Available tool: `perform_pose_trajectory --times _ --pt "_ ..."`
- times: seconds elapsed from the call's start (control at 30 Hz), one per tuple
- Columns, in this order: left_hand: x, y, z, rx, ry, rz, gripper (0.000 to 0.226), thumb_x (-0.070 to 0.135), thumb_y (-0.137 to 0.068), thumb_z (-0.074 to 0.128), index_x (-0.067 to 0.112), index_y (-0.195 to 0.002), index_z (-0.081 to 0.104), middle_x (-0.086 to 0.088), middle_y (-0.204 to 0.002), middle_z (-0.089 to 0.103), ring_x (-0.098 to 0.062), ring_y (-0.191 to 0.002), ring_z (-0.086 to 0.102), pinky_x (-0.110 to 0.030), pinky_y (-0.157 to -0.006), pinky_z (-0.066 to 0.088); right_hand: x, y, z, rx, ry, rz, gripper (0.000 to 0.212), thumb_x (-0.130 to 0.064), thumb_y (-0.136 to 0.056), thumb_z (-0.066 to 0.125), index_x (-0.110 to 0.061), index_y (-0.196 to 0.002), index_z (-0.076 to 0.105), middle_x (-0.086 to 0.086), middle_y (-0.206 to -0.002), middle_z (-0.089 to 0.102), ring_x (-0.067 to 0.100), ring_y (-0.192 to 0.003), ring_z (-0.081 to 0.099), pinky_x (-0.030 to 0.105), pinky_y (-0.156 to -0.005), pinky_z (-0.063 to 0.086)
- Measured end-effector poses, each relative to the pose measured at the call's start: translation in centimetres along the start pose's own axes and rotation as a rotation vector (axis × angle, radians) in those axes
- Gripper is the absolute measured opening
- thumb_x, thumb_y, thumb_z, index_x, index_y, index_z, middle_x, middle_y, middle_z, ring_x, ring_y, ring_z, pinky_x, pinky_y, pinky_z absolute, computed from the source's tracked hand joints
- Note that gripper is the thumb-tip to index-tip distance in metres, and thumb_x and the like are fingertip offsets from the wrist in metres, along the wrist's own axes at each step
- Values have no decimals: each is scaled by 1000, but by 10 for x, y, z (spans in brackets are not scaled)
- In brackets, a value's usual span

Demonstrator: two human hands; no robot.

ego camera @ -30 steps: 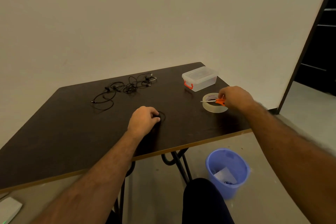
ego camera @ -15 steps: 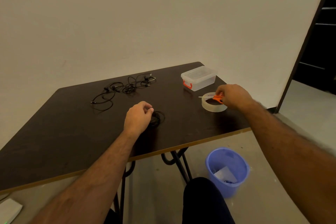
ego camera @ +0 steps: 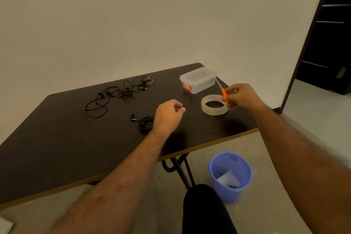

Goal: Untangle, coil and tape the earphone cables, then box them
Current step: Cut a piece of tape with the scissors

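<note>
A coiled black earphone cable lies on the dark table, its earbuds just to the left. My left hand hovers right of the coil with fingers curled, holding nothing I can see. A tangle of black earphone cables lies further back on the left. My right hand grips small orange-handled scissors, blades pointing up and away, above a roll of clear tape. A clear plastic box with a red latch stands shut behind the tape.
A blue bin with paper scraps stands on the floor under the table's front right corner. My dark-clad knee is below the table edge. A wall runs behind the table, and a dark doorway opens at the right.
My left hand has let go of the coiled cable and moved right, leaving it on the table. My right hand has lifted the scissors off the tape roll.
</note>
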State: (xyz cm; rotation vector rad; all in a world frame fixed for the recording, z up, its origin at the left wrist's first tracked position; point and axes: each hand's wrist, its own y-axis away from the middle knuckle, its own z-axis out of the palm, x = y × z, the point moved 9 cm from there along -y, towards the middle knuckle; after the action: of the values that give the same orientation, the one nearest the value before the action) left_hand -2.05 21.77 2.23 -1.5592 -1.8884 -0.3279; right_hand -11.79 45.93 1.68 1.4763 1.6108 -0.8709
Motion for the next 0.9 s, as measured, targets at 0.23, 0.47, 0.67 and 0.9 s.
perform_pose_trajectory --times 0.23,0.47,0.67,0.9 --pt "19 -18 66 -168 -19 -126 43 25 -91 69 16 -132 58 -2 -117 67 -16 -109 62 -34 -98 49 -4 2 4 3 276 -160 31 -13 -92 67 -21 -118 51 5 -116 63 17 -75 70 24 -57 56" --pt "28 -28 80 -164 -43 -111 29 25 -91 69 16 -119 67 -1 -111 69 -14 -102 63 -31 -90 49 8 -10 15 -112 355 -169 23 -22 -95 64 -28 -112 50 2 -104 66 14 -71 70 25 -58 56" --pt "25 -33 81 -135 5 -159 10 24 -92 68 20 -101 70 5 -97 66 -6 -89 56 -26 -80 45 14 -15 15 -161 347 -193 27 -20 -91 69 -27 -111 53 5 -108 66 16 -86 66 29 -70 59" --pt "18 -29 77 -142 -41 -194 2 25 -94 64 26 -93 65 7 -91 62 -7 -87 55 -27 -72 43 7 -12 17 -85 552 -218 35 -28 -86 74 -23 -116 56 7 -116 66 16 -94 57 33 -89 49"
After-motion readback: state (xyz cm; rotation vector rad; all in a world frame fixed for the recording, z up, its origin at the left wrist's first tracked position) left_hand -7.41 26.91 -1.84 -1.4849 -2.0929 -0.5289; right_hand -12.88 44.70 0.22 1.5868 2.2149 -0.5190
